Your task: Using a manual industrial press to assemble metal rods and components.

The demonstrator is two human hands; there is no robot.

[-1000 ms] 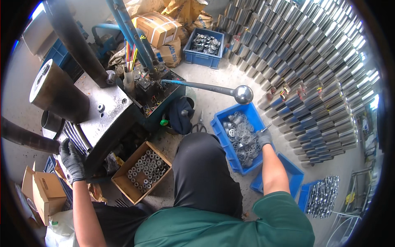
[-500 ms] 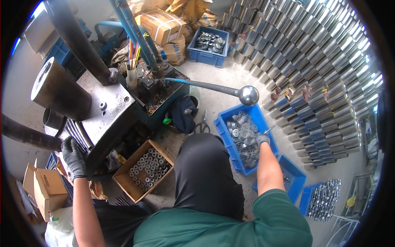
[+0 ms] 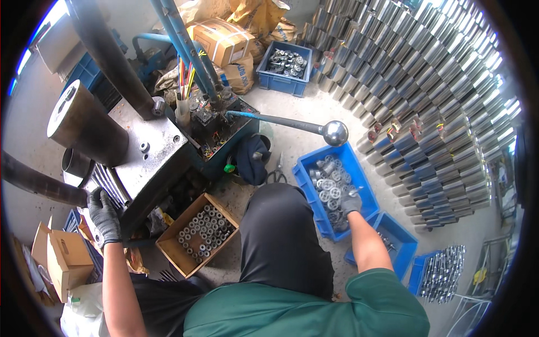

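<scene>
My left hand (image 3: 104,216), in a grey glove, rests at the side of the press bench (image 3: 147,135), fingers stretched out beside the end of a dark metal column (image 3: 48,181). Several thin metal rods (image 3: 110,182) lie close to its fingertips. My gloved right hand (image 3: 351,203) reaches into a blue bin (image 3: 306,168) at its right side. Its fingers are closed, with a small shiny bit showing at the tips; what they hold cannot be made out. Under and beside it lies a heap of spoked metal discs (image 3: 331,182).
A ball-ended lever (image 3: 335,133) extends over the bin's far edge. A wooden box of metal rings (image 3: 168,255) stands left of my knee. Stacked metal cylinders (image 3: 404,84) line the right. Another blue bin (image 3: 405,247) sits nearer; a further bin of parts (image 3: 284,84) stands at the back.
My right hand has moved slightly left and nearer, over the discs. The thin metal piece that stuck out past its fingers no longer shows clearly. My left hand has hardly moved.
</scene>
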